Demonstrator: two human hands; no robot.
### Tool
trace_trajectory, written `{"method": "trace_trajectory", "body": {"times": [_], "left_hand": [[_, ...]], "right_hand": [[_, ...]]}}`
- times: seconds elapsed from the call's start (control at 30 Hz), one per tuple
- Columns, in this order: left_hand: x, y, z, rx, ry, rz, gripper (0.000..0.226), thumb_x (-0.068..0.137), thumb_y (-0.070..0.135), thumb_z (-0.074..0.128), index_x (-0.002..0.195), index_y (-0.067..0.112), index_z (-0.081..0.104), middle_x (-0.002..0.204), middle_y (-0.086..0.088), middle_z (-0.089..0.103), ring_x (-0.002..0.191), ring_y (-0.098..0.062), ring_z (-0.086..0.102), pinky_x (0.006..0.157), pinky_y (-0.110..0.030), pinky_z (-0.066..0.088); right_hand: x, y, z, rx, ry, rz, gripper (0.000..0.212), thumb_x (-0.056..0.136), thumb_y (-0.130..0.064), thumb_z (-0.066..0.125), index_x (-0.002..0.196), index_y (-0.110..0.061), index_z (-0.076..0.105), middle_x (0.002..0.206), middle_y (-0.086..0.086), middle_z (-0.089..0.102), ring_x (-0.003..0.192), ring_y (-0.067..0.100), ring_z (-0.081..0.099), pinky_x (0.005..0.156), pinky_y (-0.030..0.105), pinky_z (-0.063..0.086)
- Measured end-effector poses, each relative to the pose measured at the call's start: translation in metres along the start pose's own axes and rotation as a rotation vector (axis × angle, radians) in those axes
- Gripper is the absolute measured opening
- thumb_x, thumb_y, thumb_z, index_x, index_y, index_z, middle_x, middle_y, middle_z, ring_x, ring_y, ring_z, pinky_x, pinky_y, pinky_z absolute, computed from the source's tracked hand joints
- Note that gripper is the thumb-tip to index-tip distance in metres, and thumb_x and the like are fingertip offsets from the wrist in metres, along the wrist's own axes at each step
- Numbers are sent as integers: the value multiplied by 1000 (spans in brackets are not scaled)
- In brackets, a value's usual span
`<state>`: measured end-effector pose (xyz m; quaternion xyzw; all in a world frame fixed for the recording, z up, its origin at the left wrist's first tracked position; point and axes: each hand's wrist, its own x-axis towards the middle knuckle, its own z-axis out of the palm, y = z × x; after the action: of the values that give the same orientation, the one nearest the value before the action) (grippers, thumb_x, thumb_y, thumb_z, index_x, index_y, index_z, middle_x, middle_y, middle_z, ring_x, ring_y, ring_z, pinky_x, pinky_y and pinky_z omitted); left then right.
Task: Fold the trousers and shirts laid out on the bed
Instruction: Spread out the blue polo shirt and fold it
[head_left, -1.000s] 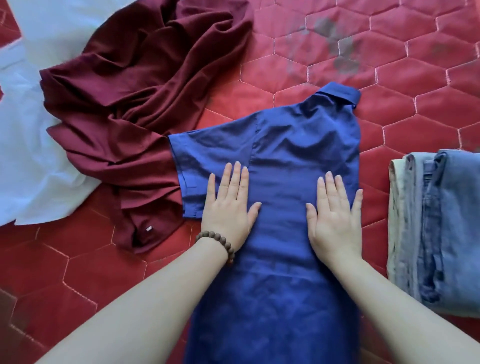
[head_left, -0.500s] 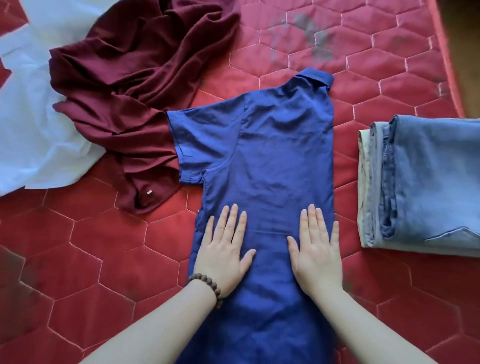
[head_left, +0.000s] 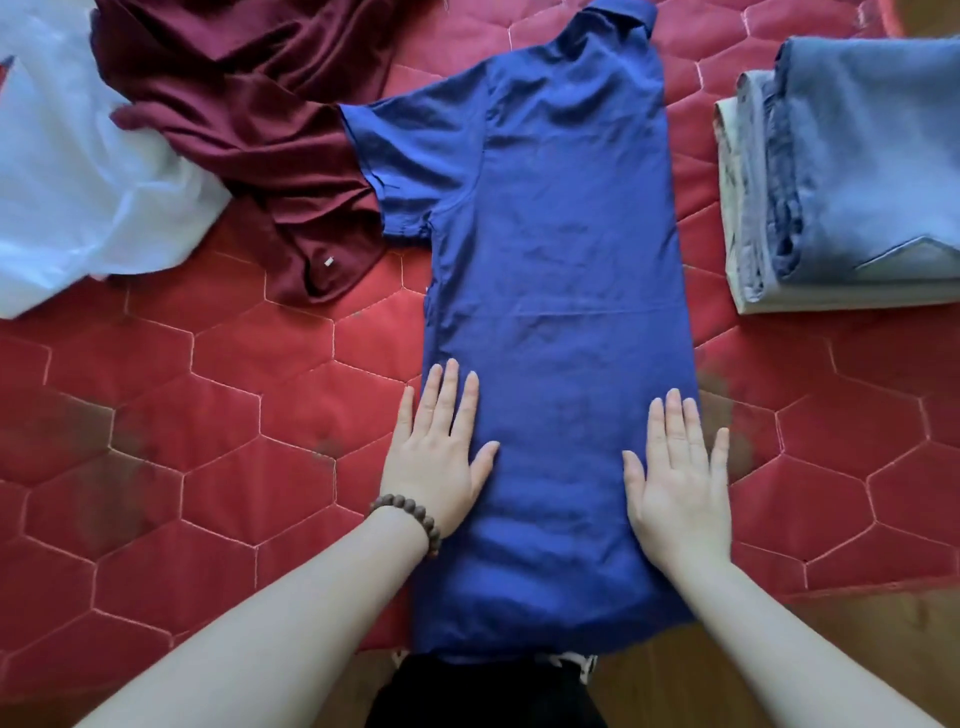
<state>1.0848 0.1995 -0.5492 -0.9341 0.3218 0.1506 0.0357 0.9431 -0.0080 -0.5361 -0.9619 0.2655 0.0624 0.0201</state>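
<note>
A blue short-sleeved shirt (head_left: 556, 270) lies flat on the red quilted bed (head_left: 208, 415), folded lengthwise, with its collar at the far end and one sleeve sticking out to the left. My left hand (head_left: 439, 457) rests flat on the shirt's lower left edge, fingers apart, a bead bracelet on the wrist. My right hand (head_left: 678, 478) presses flat on the lower right edge. Neither hand grips the cloth. The shirt's hem hangs over the bed's near edge.
A crumpled maroon garment (head_left: 249, 119) lies at the upper left, partly over a white garment (head_left: 78, 182). A stack of folded light blue and pale trousers (head_left: 852, 171) sits at the right. Wooden floor (head_left: 857, 649) shows past the near edge.
Both flat hands have slid down the shirt from chest level toward the hem, smoothing it, and have spread outward to its side edges. The view has tilted down with them.
</note>
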Motion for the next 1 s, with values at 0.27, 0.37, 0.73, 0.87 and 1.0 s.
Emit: {"method": "trace_trajectory", "body": {"times": [0.27, 0.37, 0.73, 0.87, 1.0], "left_hand": [[-68, 59, 15, -109, 42, 130, 63, 94, 44, 29, 151, 17, 27, 158, -12, 19, 147, -28, 17, 117, -51, 21], [-85, 51, 24, -107, 50, 107, 64, 94, 48, 30, 152, 22, 24, 159, -10, 18, 147, -27, 17, 118, -49, 18], [-139, 47, 35, -63, 21, 6, 72, 92, 52, 25, 151, 10, 22, 159, -15, 13, 147, -30, 13, 117, -50, 12], [-149, 59, 38, -89, 16, 21, 69, 93, 51, 23, 152, 13, 21, 159, -11, 12, 147, -27, 10, 118, -46, 7], [-158, 51, 41, -115, 9, -117, 72, 93, 55, 17, 152, 15, 4, 160, -9, 2, 148, -23, 2, 120, -45, 6]], "right_hand": [[-57, -61, 16, 53, -3, -254, 57, 96, -34, 30, 147, -9, 36, 156, 10, 29, 144, 26, 26, 115, 55, 16], [-70, -34, 18, 53, -29, -176, 58, 97, -38, 31, 149, -11, 32, 156, 9, 27, 145, 24, 24, 117, 55, 14], [-109, -27, 9, 143, 35, -289, 56, 95, -27, 39, 145, -2, 38, 154, 15, 31, 144, 31, 26, 117, 53, 17], [-124, -60, 19, 138, -21, -502, 53, 95, -25, 45, 145, -7, 41, 154, 9, 32, 143, 26, 30, 115, 53, 25], [-127, -16, 21, 148, -76, -169, 58, 98, -37, 27, 150, -10, 29, 157, 5, 23, 146, 20, 20, 119, 48, 13]]}}
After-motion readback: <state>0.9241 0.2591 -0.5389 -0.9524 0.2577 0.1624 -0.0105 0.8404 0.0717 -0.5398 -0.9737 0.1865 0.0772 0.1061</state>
